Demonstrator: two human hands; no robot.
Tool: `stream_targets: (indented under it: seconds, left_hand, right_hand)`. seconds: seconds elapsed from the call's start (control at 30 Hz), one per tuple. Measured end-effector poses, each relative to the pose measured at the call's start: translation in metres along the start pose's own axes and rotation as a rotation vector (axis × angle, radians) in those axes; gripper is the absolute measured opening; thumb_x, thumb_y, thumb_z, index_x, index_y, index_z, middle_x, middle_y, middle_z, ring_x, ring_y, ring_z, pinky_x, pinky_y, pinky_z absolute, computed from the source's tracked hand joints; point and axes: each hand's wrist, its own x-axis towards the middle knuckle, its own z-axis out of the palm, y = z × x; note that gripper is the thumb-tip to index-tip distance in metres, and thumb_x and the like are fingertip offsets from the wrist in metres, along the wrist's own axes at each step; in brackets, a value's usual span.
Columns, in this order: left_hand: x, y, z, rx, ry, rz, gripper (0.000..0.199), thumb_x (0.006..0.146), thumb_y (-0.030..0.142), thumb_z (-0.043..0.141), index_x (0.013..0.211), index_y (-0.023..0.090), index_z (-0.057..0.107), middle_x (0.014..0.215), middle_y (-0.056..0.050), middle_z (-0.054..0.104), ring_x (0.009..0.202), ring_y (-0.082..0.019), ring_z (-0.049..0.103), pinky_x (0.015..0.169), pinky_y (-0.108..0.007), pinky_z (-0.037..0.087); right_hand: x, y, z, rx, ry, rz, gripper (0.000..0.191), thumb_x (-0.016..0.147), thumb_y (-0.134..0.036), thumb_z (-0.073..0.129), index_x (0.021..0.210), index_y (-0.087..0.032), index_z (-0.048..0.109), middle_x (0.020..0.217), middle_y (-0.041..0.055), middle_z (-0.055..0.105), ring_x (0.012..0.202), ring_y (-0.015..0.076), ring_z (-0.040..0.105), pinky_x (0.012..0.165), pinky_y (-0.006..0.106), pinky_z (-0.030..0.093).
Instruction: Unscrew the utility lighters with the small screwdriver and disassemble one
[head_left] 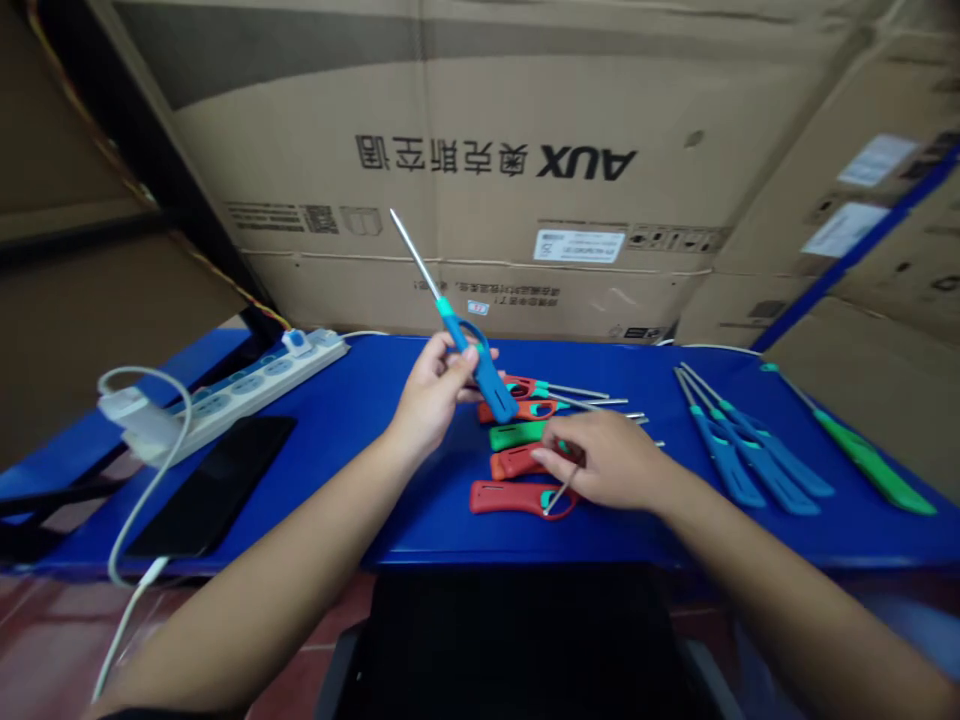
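Note:
My left hand is closed round a blue lighter with a long metal tube, held tilted above the blue table, its tip up and to the left. My right hand is closed at the right end of a row of lighters, with a thin metal rod showing below its fingers; what exactly it grips is partly hidden. In the row lie a green lighter, a red lighter nearest the front edge, an orange lighter and other red ones, tubes pointing right.
Several blue lighters and a green lighter lie on the right of the blue table. On the left are a black phone and a white power strip with cables. A large cardboard box stands behind.

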Motion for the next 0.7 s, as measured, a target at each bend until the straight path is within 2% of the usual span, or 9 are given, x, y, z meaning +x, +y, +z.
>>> stream_targets:
  seconds: [0.1,0.2,0.23,0.3,0.37,0.43,0.5,0.6,0.7]
  left_hand:
    - [-0.015,-0.008,0.035,0.029,-0.072,-0.162,0.024,0.075,0.028,0.081,0.086,0.016,0.063,0.079,-0.002,0.070,0.067,-0.013,0.068,0.061,-0.023,0.056]
    - [-0.033,-0.022,0.084,-0.035,-0.282,-0.329,0.032,0.069,0.027,0.086,0.086,0.016,0.061,0.082,-0.002,0.070,0.072,-0.014,0.069,0.071,-0.028,0.057]
    - [-0.038,-0.028,0.100,-0.053,-0.308,-0.370,0.035,0.068,0.029,0.087,0.086,0.017,0.059,0.082,-0.002,0.070,0.072,-0.014,0.069,0.072,-0.029,0.057]
    - [-0.043,-0.038,0.124,-0.054,-0.354,-0.379,0.035,0.070,0.033,0.085,0.087,0.018,0.059,0.082,-0.001,0.069,0.075,-0.014,0.069,0.077,-0.032,0.057]
    - [-0.043,-0.046,0.134,0.055,-0.426,-0.299,0.032,0.073,0.034,0.082,0.093,0.019,0.062,0.092,-0.004,0.070,0.088,-0.018,0.069,0.088,-0.036,0.054]
    - [-0.040,-0.048,0.129,0.300,-0.473,-0.181,0.033,0.074,0.034,0.081,0.101,0.020,0.067,0.106,-0.008,0.071,0.101,-0.023,0.067,0.095,-0.040,0.051]
    - [-0.035,-0.044,0.111,0.563,-0.463,-0.049,0.028,0.081,0.035,0.074,0.106,0.022,0.070,0.110,-0.010,0.070,0.102,-0.026,0.065,0.094,-0.044,0.050]
    - [-0.027,-0.030,0.071,0.790,-0.506,0.173,0.019,0.090,0.034,0.062,0.100,0.025,0.074,0.104,-0.009,0.071,0.104,-0.027,0.064,0.100,-0.045,0.046]
    - [-0.017,-0.019,0.030,0.909,-0.383,0.225,0.022,0.086,0.039,0.065,0.102,0.026,0.075,0.109,-0.010,0.072,0.109,-0.031,0.063,0.104,-0.050,0.043]
  right_hand:
    - [-0.058,0.004,0.007,0.185,0.234,0.245,0.029,0.099,-0.038,0.043,0.110,-0.023,0.065,0.107,0.0067,0.072,0.090,0.0196,0.066,0.077,0.032,0.049]
    - [-0.092,-0.002,0.014,0.213,0.339,0.419,0.055,0.095,-0.045,0.052,0.145,-0.024,0.043,0.129,0.0104,0.065,0.094,0.0228,0.069,0.078,0.036,0.055]
    - [-0.098,-0.005,0.015,0.184,0.377,0.441,0.062,0.092,-0.046,0.056,0.148,-0.024,0.040,0.132,0.0108,0.064,0.098,0.0243,0.069,0.081,0.037,0.055]
    - [-0.106,-0.008,0.015,0.097,0.485,0.466,0.060,0.090,-0.042,0.057,0.147,-0.024,0.045,0.133,0.0104,0.064,0.110,0.0265,0.067,0.091,0.038,0.054]
    - [-0.110,-0.003,0.011,0.011,0.537,0.540,0.052,0.091,-0.039,0.052,0.142,-0.024,0.053,0.127,0.0098,0.068,0.110,0.0268,0.067,0.092,0.037,0.053]
    - [-0.116,0.012,0.007,-0.062,0.454,0.670,0.051,0.092,-0.040,0.048,0.141,-0.025,0.056,0.118,0.0099,0.071,0.099,0.0279,0.070,0.086,0.039,0.055]
    - [-0.123,0.031,0.004,-0.138,0.305,0.812,0.054,0.093,-0.046,0.045,0.141,-0.025,0.057,0.114,0.0114,0.072,0.093,0.0300,0.071,0.078,0.041,0.056]
    - [-0.132,0.056,0.004,-0.234,0.152,0.955,0.058,0.094,-0.050,0.039,0.141,-0.021,0.058,0.119,0.0167,0.068,0.096,0.0337,0.070,0.071,0.043,0.056]
    - [-0.135,0.065,0.008,-0.269,0.104,0.990,0.060,0.096,-0.050,0.032,0.140,-0.019,0.060,0.126,0.0201,0.063,0.096,0.0340,0.070,0.066,0.042,0.055]
